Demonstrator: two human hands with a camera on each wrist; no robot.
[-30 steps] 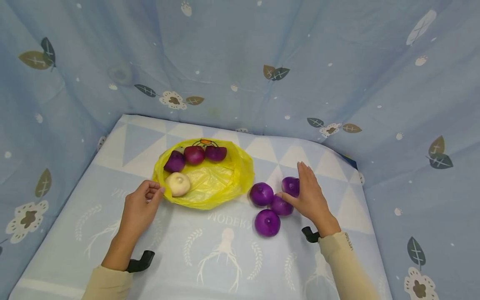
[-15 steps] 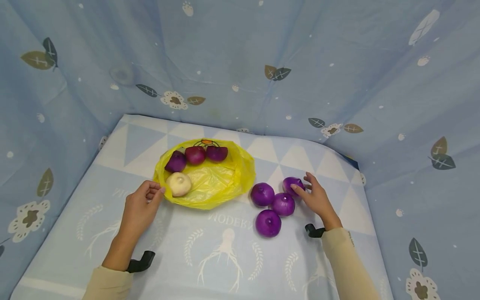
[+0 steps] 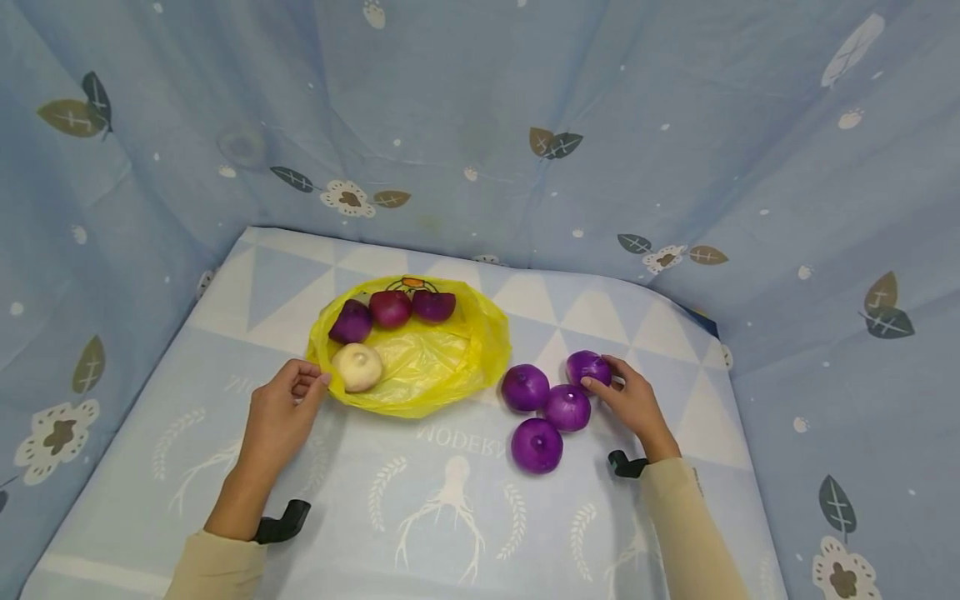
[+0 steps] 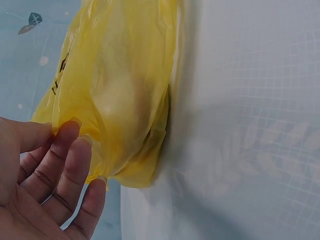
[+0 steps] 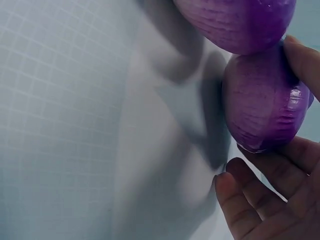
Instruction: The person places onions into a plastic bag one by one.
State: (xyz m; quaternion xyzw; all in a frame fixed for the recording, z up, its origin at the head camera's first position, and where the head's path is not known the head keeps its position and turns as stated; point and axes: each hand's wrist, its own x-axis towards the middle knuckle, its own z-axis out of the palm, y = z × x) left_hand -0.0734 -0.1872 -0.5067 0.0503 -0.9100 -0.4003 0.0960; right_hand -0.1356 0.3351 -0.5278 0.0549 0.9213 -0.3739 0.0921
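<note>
Well apart from each other, both hands are occupied; the left hand pinches the rim of a crinkled, thin yellow plastic bag at eight o'clock on its mouth, the film caught between thumb and fingers; the right hand grips a round, glossy purple onion, thumb on one side and fingers on the other. The bag's mouth gapes wide; inside sit a round cream-white onion at eight o'clock, an angular-looking dark-purple onion at ten, a round reddish-purple onion at eleven and a partly hidden deep-purple onion at one. The gripped onion belongs to a cluster of four, at about four o'clock from the bag; seen from the shiny violet onion in the cluster's middle, it lies at one o'clock, close by; a smooth purple onion lies at ten, just beside the bag; a broad purple onion lies between seven and eight. Beneath spreads a pale-blue and white printed cloth; at twelve o'clock beyond it hangs a blue curtain with leaf and flower motifs; a beige fabric sleeve covers the right forearm.
</note>
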